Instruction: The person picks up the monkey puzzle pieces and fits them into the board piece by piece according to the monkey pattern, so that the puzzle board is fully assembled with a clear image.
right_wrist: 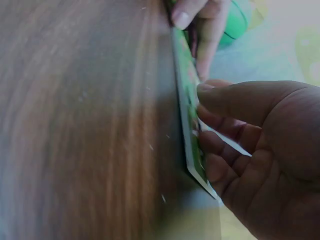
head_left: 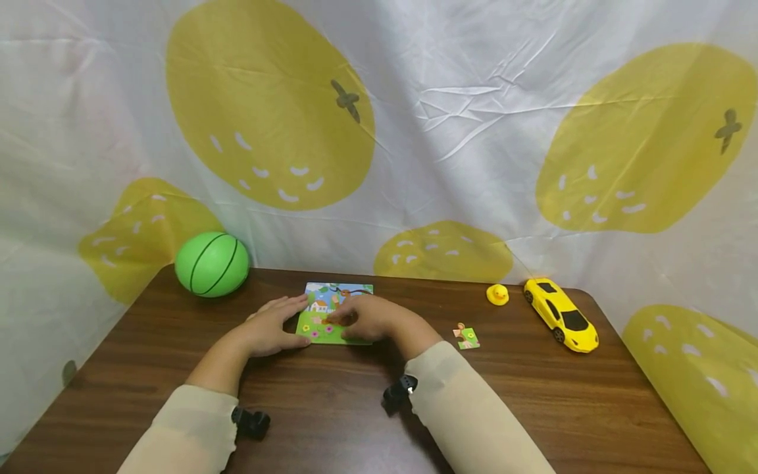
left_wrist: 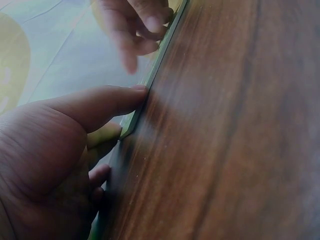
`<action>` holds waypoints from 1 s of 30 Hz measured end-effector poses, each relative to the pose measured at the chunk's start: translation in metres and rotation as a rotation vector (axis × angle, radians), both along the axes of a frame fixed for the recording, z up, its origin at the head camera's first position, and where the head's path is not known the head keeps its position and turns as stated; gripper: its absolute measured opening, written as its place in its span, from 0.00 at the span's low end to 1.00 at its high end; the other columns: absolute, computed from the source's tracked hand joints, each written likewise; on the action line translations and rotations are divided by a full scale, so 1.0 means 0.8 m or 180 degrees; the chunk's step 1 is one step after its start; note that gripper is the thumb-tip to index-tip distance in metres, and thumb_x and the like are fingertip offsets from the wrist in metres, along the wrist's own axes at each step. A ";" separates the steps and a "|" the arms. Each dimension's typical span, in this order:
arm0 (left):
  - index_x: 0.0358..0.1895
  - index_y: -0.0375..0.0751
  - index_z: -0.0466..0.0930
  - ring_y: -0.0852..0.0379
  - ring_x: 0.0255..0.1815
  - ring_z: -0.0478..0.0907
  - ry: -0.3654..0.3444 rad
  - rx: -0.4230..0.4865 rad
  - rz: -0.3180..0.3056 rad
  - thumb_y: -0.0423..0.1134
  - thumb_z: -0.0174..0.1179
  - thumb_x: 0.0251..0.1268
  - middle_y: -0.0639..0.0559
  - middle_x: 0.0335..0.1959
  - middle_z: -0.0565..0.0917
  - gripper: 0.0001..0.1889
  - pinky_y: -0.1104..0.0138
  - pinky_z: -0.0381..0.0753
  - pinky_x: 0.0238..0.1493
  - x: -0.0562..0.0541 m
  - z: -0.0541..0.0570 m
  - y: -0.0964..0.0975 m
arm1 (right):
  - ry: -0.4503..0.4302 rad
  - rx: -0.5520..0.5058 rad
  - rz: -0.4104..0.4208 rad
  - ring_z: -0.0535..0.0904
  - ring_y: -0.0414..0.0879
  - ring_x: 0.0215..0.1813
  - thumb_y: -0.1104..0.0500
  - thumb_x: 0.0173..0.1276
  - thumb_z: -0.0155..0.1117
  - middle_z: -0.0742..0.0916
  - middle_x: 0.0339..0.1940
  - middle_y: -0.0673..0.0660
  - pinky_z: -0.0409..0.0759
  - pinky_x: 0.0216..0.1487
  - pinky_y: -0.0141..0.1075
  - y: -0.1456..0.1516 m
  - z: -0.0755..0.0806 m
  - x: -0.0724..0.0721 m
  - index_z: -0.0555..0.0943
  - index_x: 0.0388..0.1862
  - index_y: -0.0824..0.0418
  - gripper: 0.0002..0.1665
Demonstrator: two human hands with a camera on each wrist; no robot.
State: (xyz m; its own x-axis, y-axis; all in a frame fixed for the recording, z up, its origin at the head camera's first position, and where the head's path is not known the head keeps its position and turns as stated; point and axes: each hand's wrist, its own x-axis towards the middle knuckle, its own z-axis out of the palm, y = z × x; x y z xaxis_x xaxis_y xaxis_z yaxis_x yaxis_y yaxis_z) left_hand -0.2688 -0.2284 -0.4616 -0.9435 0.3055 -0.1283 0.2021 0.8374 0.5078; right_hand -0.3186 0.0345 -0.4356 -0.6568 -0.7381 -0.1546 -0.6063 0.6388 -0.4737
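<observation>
A colourful jigsaw puzzle [head_left: 320, 334] with a house, flowers and blue sky lies flat towards the back of the table. My left hand [head_left: 270, 327] is spread at its left side, the thumb on the near left corner and the fingertips by the upper left edge. Over the right half, my right hand [head_left: 374, 317] bends its fingers down onto the picture, covering part of it. In the right wrist view, the fingertips [right_wrist: 214, 167] meet the puzzle's face near its edge, with no loose piece showing between them. One loose puzzle piece [head_left: 468, 338] lies to the right.
A green ball [head_left: 212, 264] sits at the table's back left corner. At the back right are a yellow rubber duck [head_left: 497, 294] and a yellow toy car [head_left: 561, 315]. A lemon-printed white cloth [head_left: 450, 131] hangs behind the brown wooden table [head_left: 331, 408].
</observation>
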 end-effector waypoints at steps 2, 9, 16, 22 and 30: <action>0.86 0.50 0.61 0.33 0.90 0.48 0.0009 -0.0007 -0.0001 0.61 0.70 0.67 0.49 0.89 0.59 0.48 0.21 0.49 0.77 0.000 -0.001 0.000 | -0.0056 -0.0191 -0.0032 0.86 0.45 0.59 0.60 0.72 0.72 0.91 0.58 0.51 0.82 0.63 0.38 0.010 0.002 0.002 0.84 0.72 0.52 0.29; 0.86 0.51 0.61 0.33 0.90 0.48 0.0022 -0.0003 0.0013 0.60 0.71 0.67 0.49 0.89 0.59 0.48 0.21 0.49 0.78 0.002 0.000 0.000 | -0.0284 -0.0669 -0.0226 0.88 0.46 0.61 0.59 0.77 0.69 0.93 0.57 0.52 0.86 0.62 0.41 0.066 0.028 0.016 0.81 0.74 0.56 0.28; 0.86 0.51 0.61 0.33 0.90 0.48 0.0016 -0.0017 0.0019 0.59 0.71 0.67 0.49 0.89 0.59 0.47 0.22 0.50 0.78 0.003 0.001 0.000 | -0.0366 -0.0865 -0.0540 0.88 0.46 0.61 0.54 0.78 0.69 0.93 0.57 0.55 0.86 0.62 0.45 0.137 0.043 0.028 0.81 0.74 0.55 0.27; 0.86 0.50 0.62 0.32 0.90 0.48 0.0009 0.0004 0.0007 0.59 0.71 0.67 0.48 0.89 0.59 0.48 0.22 0.50 0.78 0.006 0.003 0.001 | -0.0488 -0.0988 -0.0805 0.89 0.44 0.56 0.52 0.77 0.71 0.92 0.58 0.60 0.86 0.53 0.37 0.192 0.035 0.031 0.81 0.73 0.55 0.28; 0.86 0.50 0.61 0.32 0.90 0.48 0.0012 0.0013 0.0001 0.60 0.71 0.66 0.48 0.89 0.59 0.48 0.22 0.50 0.78 0.007 0.004 0.001 | -0.0741 -0.1073 -0.1144 0.89 0.48 0.57 0.56 0.75 0.72 0.90 0.60 0.65 0.87 0.54 0.32 0.257 0.025 0.034 0.77 0.75 0.65 0.33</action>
State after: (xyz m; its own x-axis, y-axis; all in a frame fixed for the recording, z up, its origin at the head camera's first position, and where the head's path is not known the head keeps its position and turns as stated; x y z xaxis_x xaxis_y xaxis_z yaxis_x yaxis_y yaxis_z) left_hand -0.2631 -0.2276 -0.4582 -0.9440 0.3059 -0.1236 0.2038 0.8354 0.5105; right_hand -0.2915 0.2397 -0.4159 -0.8535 -0.5071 -0.1196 -0.2324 0.5760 -0.7837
